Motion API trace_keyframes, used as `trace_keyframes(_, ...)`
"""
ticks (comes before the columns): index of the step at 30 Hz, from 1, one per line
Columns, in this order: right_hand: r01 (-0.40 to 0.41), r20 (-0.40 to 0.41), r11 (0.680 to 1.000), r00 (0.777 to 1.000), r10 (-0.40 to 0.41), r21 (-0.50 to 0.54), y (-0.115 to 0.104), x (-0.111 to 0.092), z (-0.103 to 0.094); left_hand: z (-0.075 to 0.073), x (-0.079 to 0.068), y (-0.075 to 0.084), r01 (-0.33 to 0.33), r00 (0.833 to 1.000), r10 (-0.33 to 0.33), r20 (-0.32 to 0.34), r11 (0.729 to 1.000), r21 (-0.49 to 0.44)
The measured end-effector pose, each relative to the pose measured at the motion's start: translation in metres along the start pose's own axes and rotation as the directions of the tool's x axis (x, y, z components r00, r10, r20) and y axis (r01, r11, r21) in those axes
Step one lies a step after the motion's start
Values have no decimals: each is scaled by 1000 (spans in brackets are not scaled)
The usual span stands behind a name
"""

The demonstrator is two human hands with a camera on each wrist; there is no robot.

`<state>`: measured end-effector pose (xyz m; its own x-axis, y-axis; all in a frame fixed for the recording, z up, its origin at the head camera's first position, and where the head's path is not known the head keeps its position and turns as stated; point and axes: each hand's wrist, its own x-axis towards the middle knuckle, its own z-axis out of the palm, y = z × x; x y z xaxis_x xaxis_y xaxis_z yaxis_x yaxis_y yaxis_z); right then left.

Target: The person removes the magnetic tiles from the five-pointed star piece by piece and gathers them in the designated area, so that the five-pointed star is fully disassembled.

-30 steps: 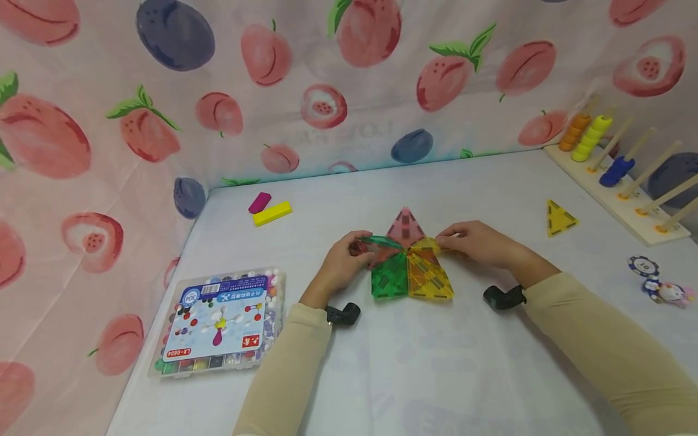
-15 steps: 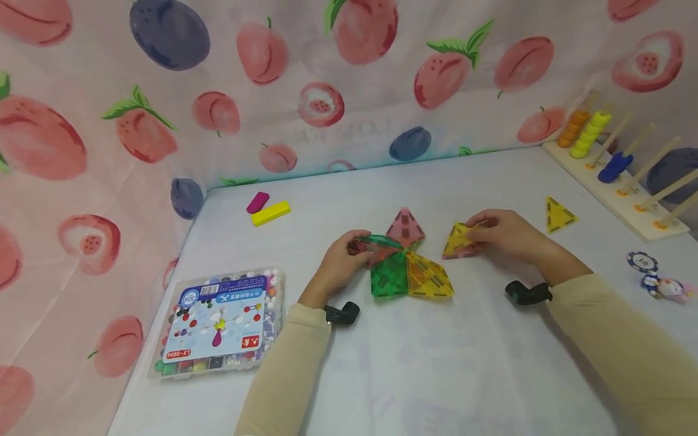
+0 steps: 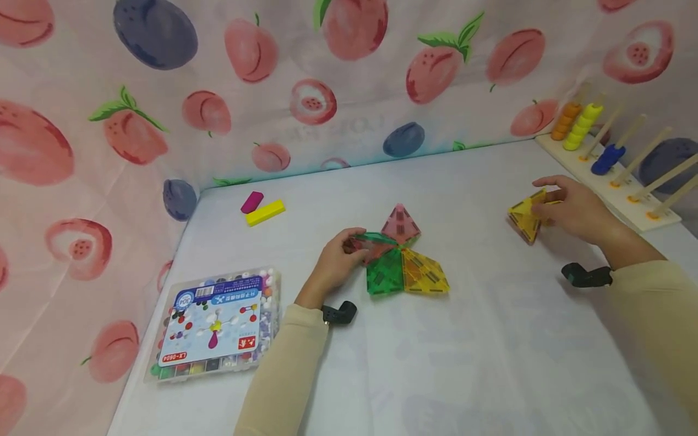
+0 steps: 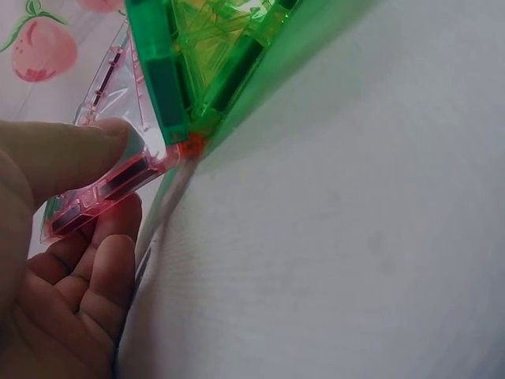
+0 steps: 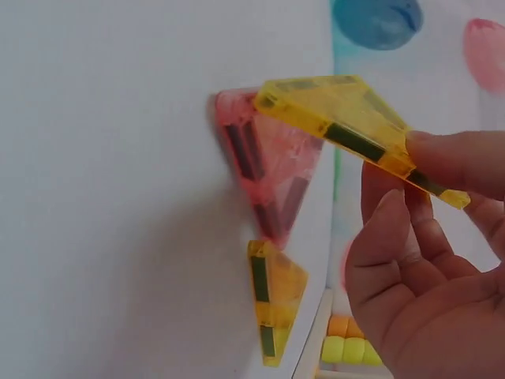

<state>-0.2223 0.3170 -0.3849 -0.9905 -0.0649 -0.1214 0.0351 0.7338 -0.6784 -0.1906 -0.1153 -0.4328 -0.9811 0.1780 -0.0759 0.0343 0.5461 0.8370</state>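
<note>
My left hand (image 3: 337, 261) pinches a pink triangular magnetic tile (image 4: 118, 180) between thumb and fingers. It belongs to a star-like cluster on the table, with green tiles (image 3: 384, 272), yellow tiles (image 3: 426, 272) and another pink tile (image 3: 400, 225) meeting near the centre. Off to the right, my right hand (image 3: 578, 209) pinches a yellow triangular magnetic tile (image 5: 347, 118) along one edge. Just beneath it is a pink triangular tile (image 5: 264, 150), which seems joined at a corner. A loose yellow triangular tile (image 5: 272, 300) lies close by, largely hidden behind the right hand in the head view.
A clear plastic case of coloured balls (image 3: 215, 324) lies at left. Yellow (image 3: 265, 212) and magenta (image 3: 252, 201) blocks sit at back left. A wooden peg board with beads (image 3: 605, 175) stands at back right, near the right hand. Fruit-print cloth (image 3: 327, 72) hangs behind.
My right hand has pulled the yellow and pink tiles off the cluster's right side and carried them rightward, close to the loose yellow tile. My left hand keeps its hold.
</note>
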Motion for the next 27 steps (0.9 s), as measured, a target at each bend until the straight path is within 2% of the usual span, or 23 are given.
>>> trace_keyframes(4, -24, -4, 999, 1000, 24, -24, 2, 12, 2, 0, 1, -2, -11, 1000, 11, 2, 1000, -5)
trace_keyframes(8, -46, 20, 999, 999, 46, 13, 2, 18, 6, 2, 2, -3, -26, 1000, 26, 9, 1000, -10)
trace_keyframes(12, -44, 46, 998, 998, 43, 35, 4, 20, 10, 3, 1, -3, -31, 999, 31, 15, 999, -7)
trace_keyframes(21, -36, 23, 999, 999, 36, 7, 1, 23, 23, 1, 0, -2, -33, 999, 33, 3, 999, -5)
trace_keyframes(27, -23, 26, 999, 999, 22, 43, -5, 18, 31, -1, 1, -3, -34, 999, 35, 5, 999, -2)
